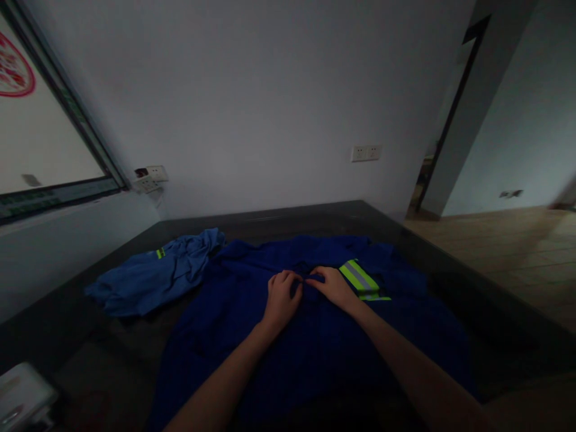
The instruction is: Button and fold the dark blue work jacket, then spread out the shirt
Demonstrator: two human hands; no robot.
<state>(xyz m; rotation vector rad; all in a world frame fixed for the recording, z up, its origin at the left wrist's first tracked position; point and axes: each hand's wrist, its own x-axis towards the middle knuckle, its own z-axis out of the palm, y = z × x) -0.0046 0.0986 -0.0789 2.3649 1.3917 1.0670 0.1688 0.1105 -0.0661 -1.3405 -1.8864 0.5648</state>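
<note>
A dark, smooth worktop (472,312) with a faint sheen fills the dim room's foreground, its far edge running along a plain pale wall (270,90). Spread flat across most of it lies a dark blue work jacket (216,324) of soft, matte woven cloth, loosely rumpled towards the collar end. To its left, touching its edge, a lighter blue garment (148,276) sits bunched in creased folds, with a small yellow-green tab showing. A band of fluorescent yellow with a grey reflective centre, the chest stripe (360,277), crosses the jacket just beside the right wrist.

A wooden floor (517,252) opens to the right past the worktop's corner. A double wall socket (366,153) is set in the wall above the far edge, and a pale, rounded object (22,396), too dim to identify, sits at the near left corner. Nothing lies between the person and the jacket.

Both bare forearms reach forward over the cloth. The left hand (281,297) and right hand (333,287) meet at the jacket's centre front, palms down, fingers curled and pinched closed on a small fold of the fabric between them.
</note>
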